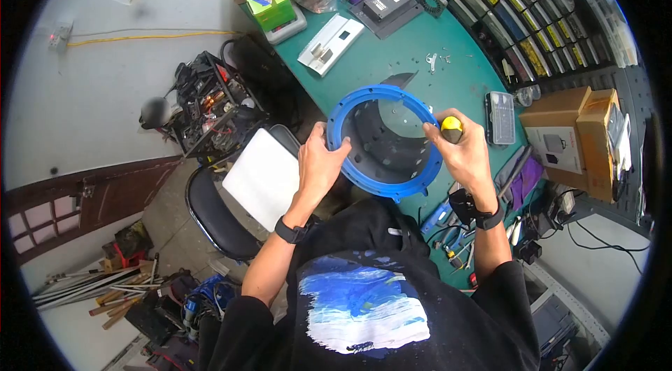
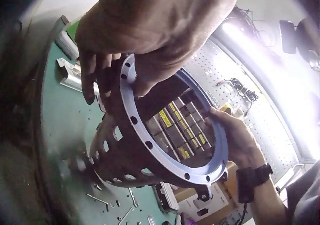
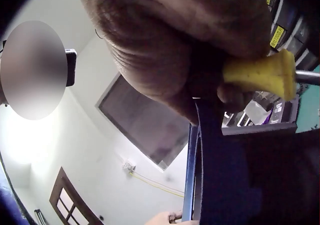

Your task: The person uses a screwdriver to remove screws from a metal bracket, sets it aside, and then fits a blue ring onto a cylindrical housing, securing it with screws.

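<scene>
Both hands hold up a black perforated cylinder (image 1: 367,138) with a blue ring (image 1: 369,183) round its near opening. At the left rim my left hand (image 1: 319,165) grips the ring, thumb inside and fingers outside, as the left wrist view also shows. My right hand (image 1: 465,155) pinches the opposite rim with its thumb. The same hand keeps a screwdriver (image 3: 260,76) in its grasp, its yellow-and-black handle against the palm and its metal shaft pointing away. Small holes and tabs line the ring (image 2: 142,133) in the left wrist view.
A green workbench (image 1: 462,84) lies beneath, with loose screws and small brackets (image 1: 432,61). A white device (image 1: 332,44) and a clear-lidded case (image 1: 500,119) rest on it. Pliers (image 1: 439,217) lie near the body. Cardboard boxes (image 1: 556,140) and drawer racks stand right; a chair (image 1: 213,213) stands left.
</scene>
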{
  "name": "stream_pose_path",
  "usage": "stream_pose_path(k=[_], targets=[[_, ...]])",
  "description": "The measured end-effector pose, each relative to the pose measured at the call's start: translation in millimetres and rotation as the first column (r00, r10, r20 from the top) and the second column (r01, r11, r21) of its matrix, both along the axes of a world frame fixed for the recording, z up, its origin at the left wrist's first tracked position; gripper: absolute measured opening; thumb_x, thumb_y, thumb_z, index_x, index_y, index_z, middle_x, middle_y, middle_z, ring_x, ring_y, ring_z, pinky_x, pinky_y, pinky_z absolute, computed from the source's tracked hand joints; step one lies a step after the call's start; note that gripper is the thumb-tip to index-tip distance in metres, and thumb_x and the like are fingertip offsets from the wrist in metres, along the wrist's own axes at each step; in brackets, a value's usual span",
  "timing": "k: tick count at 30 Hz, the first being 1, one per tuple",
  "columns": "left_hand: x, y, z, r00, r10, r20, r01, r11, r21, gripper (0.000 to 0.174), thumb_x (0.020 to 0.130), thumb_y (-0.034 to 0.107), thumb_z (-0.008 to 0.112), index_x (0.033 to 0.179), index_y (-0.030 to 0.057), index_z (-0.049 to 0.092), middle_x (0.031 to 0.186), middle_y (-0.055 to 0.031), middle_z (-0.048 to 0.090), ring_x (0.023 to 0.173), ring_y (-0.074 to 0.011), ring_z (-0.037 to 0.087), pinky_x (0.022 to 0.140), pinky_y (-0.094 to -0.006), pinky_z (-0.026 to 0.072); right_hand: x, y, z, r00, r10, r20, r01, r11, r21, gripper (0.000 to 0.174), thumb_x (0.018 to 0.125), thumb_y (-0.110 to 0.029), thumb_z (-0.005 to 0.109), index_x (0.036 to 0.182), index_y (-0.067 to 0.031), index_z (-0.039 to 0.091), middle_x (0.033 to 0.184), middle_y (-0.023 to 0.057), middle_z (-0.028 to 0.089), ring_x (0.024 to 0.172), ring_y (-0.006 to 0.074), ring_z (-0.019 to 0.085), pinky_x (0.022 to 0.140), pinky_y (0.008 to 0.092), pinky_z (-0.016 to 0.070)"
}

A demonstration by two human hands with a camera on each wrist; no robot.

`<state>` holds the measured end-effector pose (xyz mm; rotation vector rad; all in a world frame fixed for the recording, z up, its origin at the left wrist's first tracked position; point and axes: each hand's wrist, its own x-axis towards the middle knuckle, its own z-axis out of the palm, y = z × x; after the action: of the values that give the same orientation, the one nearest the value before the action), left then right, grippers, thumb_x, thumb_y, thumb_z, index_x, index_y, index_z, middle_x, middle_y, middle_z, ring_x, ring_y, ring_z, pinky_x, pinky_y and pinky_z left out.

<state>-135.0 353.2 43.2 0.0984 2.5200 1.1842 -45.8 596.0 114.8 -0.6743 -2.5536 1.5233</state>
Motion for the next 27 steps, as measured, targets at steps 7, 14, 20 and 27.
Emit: stream_pose_path(k=[7,14,20,27], targets=[[1.4,9.8,12.4,0.999,-0.032,0.039,0.03,0.997,0.068,0.035,0.088,0.022,0.077,0.11,-0.0025,0.064,0.089,-0.0185,0.076,0.084,-0.0345,0.075,0.08,-0.0427,0.056,5.8,21.0,-6.4,1.0,-0.01,0.011,0.01,1.0,-0.017,0.022,0.092,-0.017,0.078,0.098,0.0028,0.07,0.07,0.0031,0.061,0.067,0.0087,0.052,0.06,0.0298,0.0447],[5.4,11.6,3.0,0.997,-0.064,-0.037,0.069,0.989,0.133,0.029,0.09,0.016,0.077,0.105,-0.0036,0.063,0.084,-0.0142,0.075,0.074,-0.017,0.072,0.07,-0.0326,0.0555,8.1,29.1,-4.9,1.0,-0.02,0.013,0.021,0.998,-0.066,0.02,0.094,-0.016,0.077,0.098,0.0019,0.07,0.077,0.0028,0.067,0.073,0.0076,0.059,0.066,0.0272,0.0487],[6.9,15.5,10.7,0.997,-0.079,-0.021,0.081,0.987,0.138,0.031,0.09,0.017,0.078,0.108,-0.004,0.063,0.089,-0.0154,0.077,0.077,-0.0166,0.073,0.072,-0.0328,0.0566,9.1,38.1,-7.1,1.0,-0.022,0.023,0.023,0.998,-0.06,0.021,0.094,-0.016,0.078,0.099,0.0022,0.07,0.079,0.0032,0.069,0.075,0.0074,0.061,0.067,0.0269,0.0495],[5.4,14.9,11.1,0.998,-0.058,0.036,0.05,0.981,0.186,0.035,0.089,0.021,0.077,0.11,-0.0026,0.063,0.09,-0.0178,0.078,0.081,-0.029,0.078,0.077,-0.0371,0.0573,7.5,37.2,-5.8,1.0,-0.023,0.018,0.025,0.996,-0.091,0.021,0.093,-0.016,0.079,0.098,0.002,0.07,0.079,0.0021,0.068,0.074,0.0074,0.059,0.066,0.0267,0.0486]])
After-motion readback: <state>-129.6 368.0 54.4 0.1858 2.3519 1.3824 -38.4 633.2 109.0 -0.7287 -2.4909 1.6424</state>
